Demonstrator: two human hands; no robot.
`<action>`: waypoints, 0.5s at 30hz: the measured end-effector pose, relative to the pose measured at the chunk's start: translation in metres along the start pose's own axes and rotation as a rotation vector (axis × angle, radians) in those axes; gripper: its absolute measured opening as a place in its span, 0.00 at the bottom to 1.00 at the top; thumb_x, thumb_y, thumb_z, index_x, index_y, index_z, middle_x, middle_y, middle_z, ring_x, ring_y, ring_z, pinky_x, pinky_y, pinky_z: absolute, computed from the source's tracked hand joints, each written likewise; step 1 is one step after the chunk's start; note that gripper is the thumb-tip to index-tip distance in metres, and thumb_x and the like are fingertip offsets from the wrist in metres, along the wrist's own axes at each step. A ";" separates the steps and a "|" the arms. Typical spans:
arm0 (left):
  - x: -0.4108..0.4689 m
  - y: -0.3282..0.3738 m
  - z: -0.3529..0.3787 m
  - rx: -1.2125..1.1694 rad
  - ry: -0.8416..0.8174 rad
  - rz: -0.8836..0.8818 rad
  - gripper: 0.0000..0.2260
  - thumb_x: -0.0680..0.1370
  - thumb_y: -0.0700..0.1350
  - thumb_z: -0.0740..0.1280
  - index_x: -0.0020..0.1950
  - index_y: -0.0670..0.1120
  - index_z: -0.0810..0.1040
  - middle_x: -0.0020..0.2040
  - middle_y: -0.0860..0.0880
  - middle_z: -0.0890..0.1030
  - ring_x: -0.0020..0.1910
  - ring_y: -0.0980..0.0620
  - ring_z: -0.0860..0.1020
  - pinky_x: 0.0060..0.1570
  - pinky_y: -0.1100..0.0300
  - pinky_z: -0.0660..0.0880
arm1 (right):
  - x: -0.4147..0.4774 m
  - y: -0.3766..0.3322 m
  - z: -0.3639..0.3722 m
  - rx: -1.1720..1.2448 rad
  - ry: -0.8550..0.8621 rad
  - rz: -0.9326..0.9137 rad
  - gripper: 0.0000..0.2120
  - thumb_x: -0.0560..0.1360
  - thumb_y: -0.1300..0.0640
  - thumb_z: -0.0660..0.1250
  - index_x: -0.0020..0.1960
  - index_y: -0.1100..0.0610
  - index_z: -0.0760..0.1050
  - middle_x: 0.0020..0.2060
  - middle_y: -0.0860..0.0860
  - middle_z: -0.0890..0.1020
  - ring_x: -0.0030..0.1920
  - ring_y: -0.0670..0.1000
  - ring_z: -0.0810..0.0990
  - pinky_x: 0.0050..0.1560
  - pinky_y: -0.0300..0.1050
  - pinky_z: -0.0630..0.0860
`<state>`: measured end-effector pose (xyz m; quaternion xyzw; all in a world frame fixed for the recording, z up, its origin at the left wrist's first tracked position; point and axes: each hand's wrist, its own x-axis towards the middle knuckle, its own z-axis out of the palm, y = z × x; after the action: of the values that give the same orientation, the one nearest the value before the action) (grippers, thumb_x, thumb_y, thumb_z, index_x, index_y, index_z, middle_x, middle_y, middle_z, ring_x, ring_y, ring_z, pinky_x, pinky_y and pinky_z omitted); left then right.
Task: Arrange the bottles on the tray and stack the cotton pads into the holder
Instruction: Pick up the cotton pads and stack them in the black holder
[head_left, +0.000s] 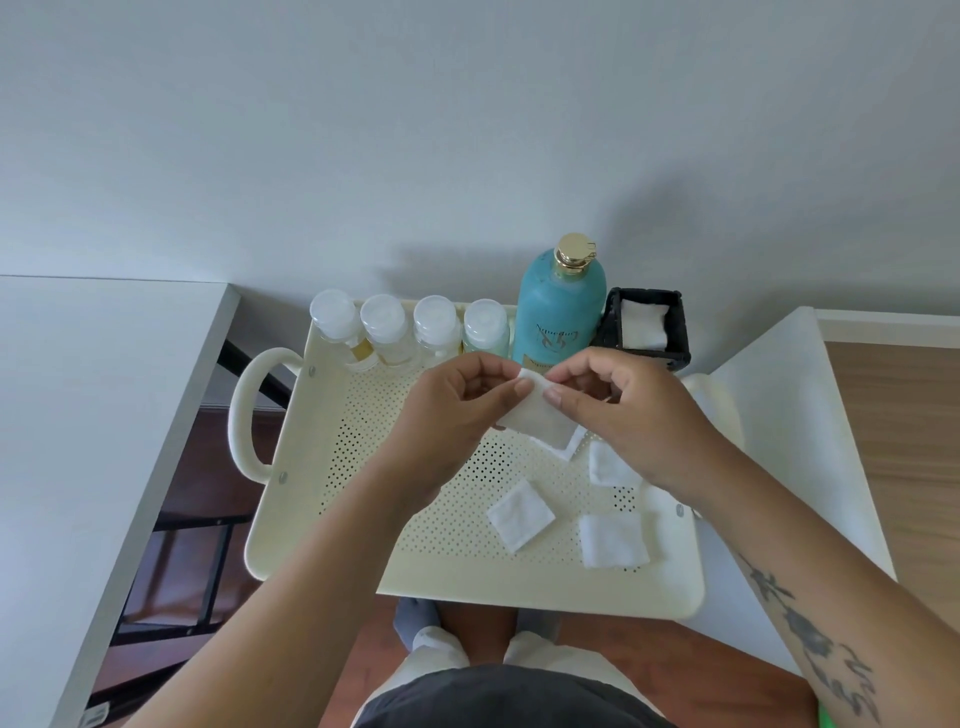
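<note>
**Head view: both hands pinch one cotton pad (537, 418) over the tray (317, 467)**

The left hand (457, 410) reaches in from the lower left, its forearm slanting up toward the middle. Its fingers curl inward, and thumb and fingertips grasp the pad's upper left corner. The right hand (618, 410) comes from the lower right on a tattooed forearm. Its thumb and forefinger nip the pad's top edge, with the other fingers loosely curled behind. Each grip is closed on the same pad, which hangs in the air above the tray's perforated floor.

Four loose pads lie on that floor. One sits just beneath the held pad (571, 448), one is partly hidden under the right wrist (608, 465), and two lie nearer the front edge (520, 514) (613, 540).

Along the tray's back wall four small clear bottles (387, 332) stand upright in a close row. A tall teal bottle (558, 317) with a gold cap stands at the row's right end. Just right of it is the black holder (681, 332) with white pads inside — whether it stands on the tray or behind it cannot be told.
</note>
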<state>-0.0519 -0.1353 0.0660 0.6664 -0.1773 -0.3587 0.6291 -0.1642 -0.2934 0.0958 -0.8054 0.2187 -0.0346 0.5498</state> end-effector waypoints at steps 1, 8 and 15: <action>0.000 0.000 -0.001 0.002 -0.008 0.000 0.05 0.74 0.47 0.73 0.47 0.49 0.83 0.44 0.45 0.86 0.43 0.52 0.82 0.42 0.61 0.78 | 0.000 0.000 0.000 0.001 -0.009 0.002 0.03 0.74 0.50 0.71 0.47 0.47 0.81 0.41 0.46 0.83 0.43 0.47 0.81 0.45 0.42 0.78; -0.002 -0.017 -0.008 0.036 0.080 -0.047 0.12 0.73 0.50 0.74 0.55 0.51 0.81 0.44 0.53 0.85 0.41 0.53 0.83 0.42 0.62 0.79 | 0.002 0.005 -0.010 0.066 0.145 0.002 0.02 0.73 0.53 0.72 0.45 0.47 0.80 0.37 0.42 0.82 0.37 0.41 0.78 0.39 0.33 0.76; -0.007 -0.054 -0.017 0.312 0.127 -0.201 0.08 0.73 0.51 0.73 0.51 0.53 0.80 0.44 0.53 0.84 0.39 0.56 0.80 0.41 0.60 0.79 | 0.023 0.018 -0.040 0.020 0.565 0.048 0.03 0.72 0.52 0.69 0.41 0.46 0.76 0.35 0.42 0.79 0.32 0.39 0.75 0.33 0.32 0.69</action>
<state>-0.0566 -0.1106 0.0149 0.7914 -0.1236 -0.3452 0.4891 -0.1606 -0.3423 0.0912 -0.7531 0.3819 -0.2470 0.4754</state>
